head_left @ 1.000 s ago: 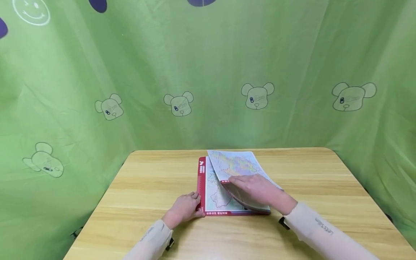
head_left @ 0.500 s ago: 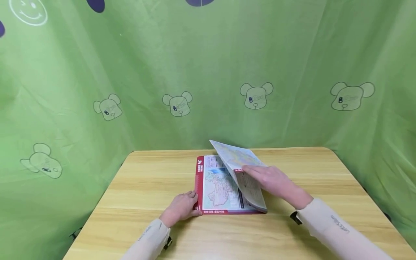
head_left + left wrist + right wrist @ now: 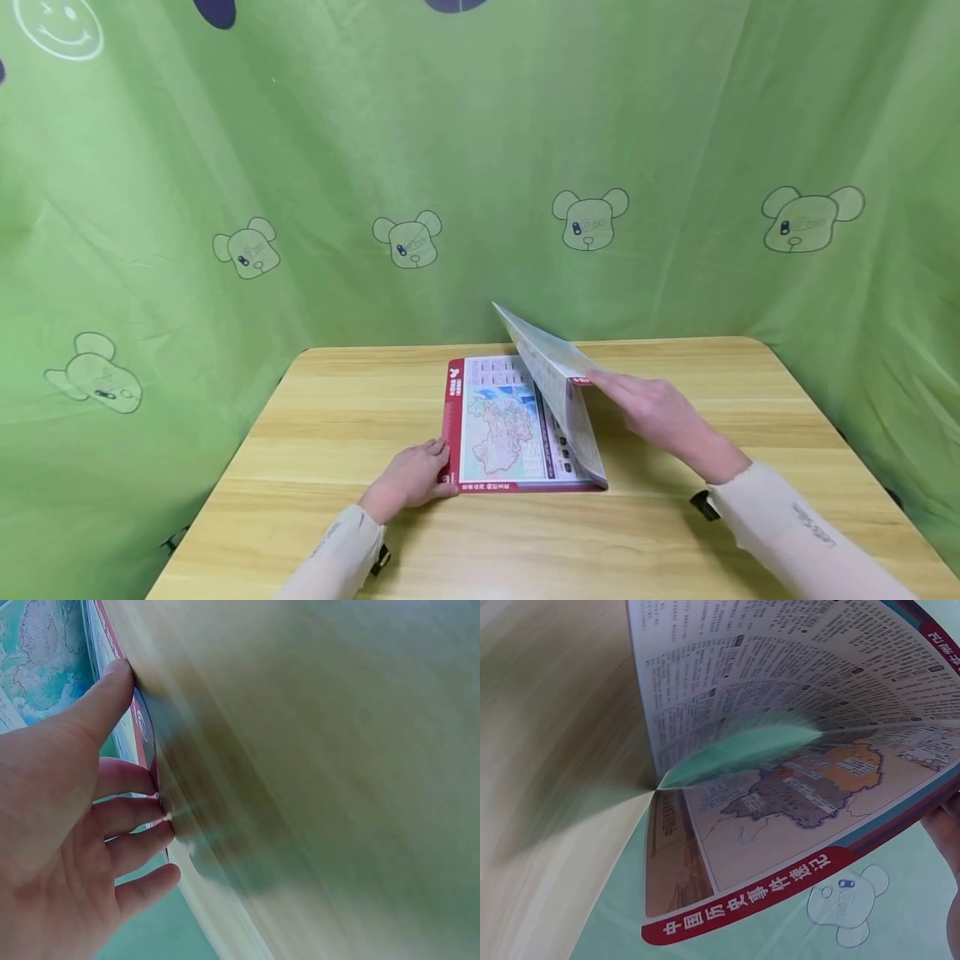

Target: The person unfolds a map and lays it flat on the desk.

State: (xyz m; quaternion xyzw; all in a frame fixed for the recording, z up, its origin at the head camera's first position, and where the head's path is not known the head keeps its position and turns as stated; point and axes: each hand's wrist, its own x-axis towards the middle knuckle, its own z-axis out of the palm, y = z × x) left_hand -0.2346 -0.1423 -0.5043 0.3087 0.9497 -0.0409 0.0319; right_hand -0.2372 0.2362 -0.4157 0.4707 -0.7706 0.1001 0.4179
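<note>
A folded map [image 3: 501, 433] with red borders lies on the table, its upper leaf [image 3: 551, 354] raised and tilted up at the right. My left hand [image 3: 411, 477] rests at the map's left red edge, near its front corner. The left wrist view shows that hand's fingers [image 3: 124, 814] lightly bent along the edge, thumb apart. At the leaf's right-hand side, my right hand [image 3: 660, 417] pinches its red-labelled edge. In the right wrist view the leaf [image 3: 780, 817] curves, showing printed text and a coloured regional map; that hand [image 3: 949, 832] is mostly out of frame.
The wooden table [image 3: 330, 417] extends to both sides and in front of the map. Behind it hangs a green curtain [image 3: 480, 275] printed with bear heads, close to the table's back edge.
My right hand has moved right, lifting the leaf from nearly flat to steeply tilted and uncovering more of the printed map below. My left hand stays at the left edge, shifting slightly left in view.
</note>
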